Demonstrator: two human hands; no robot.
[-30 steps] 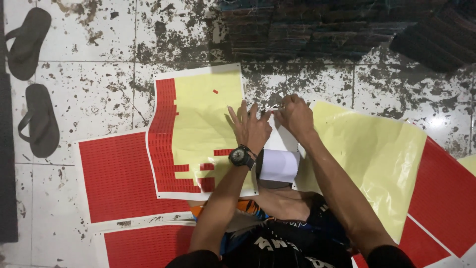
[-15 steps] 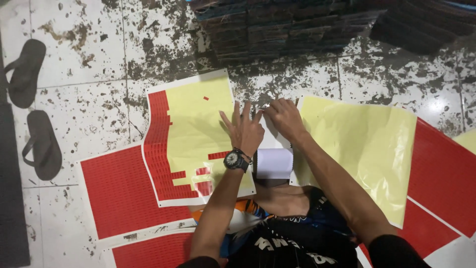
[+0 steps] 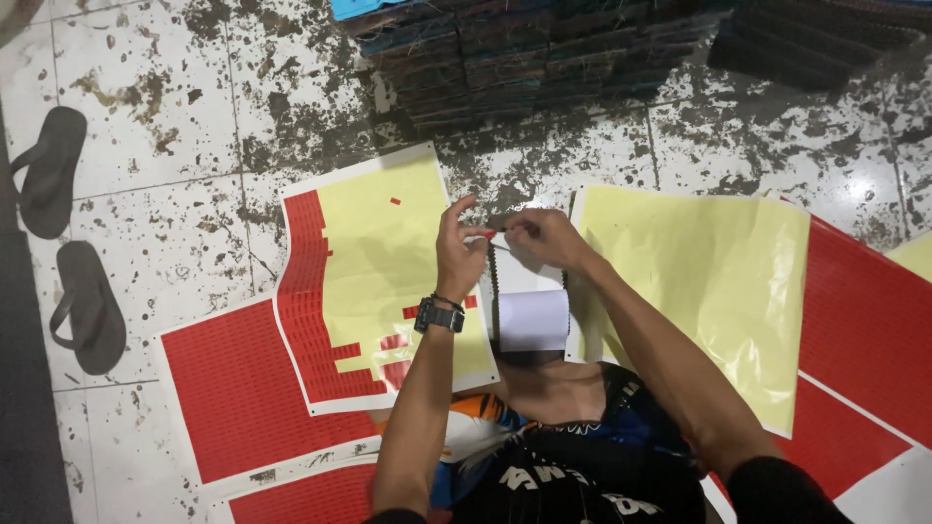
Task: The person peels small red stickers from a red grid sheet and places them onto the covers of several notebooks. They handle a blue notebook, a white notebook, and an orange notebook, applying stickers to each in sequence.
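While both hands meet above the middle of the stained white tiled floor (image 3: 175, 243), the left hand (image 3: 458, 254) and the right hand (image 3: 544, 236) pinch a small red sticker piece (image 3: 490, 234) between their fingertips. Left hand: fingers curled, thumb and forefinger closed on the piece; a black wristwatch (image 3: 439, 315) sits on its wrist. Right hand: fingers drawn together at the same piece, touching the left fingertips.

Directly beneath the hands lies a narrow white strip of paper with a dark toothed edge (image 3: 529, 315), flat on the floor between two sheets. Whether the red piece touches the strip cannot be told.

Left of the hands: a pale yellow backing sheet with red stickers remaining along its left and lower sides (image 3: 374, 281), slightly tilted, overlapping a full red sticker sheet with a white border (image 3: 238, 393) toward the floor's lower left corner. One single red sticker remains near the top of the yellow area.

Right of the hands: a bare pale yellow backing sheet (image 3: 709, 291), lying over a large red sheet (image 3: 864, 330) that reaches the right edge.

Along the top edge: a stack of dark flat bundles (image 3: 544, 58). Near the left edge: a pair of dark flip-flop sandals (image 3: 68, 238), one above the other, well apart from the sheets.
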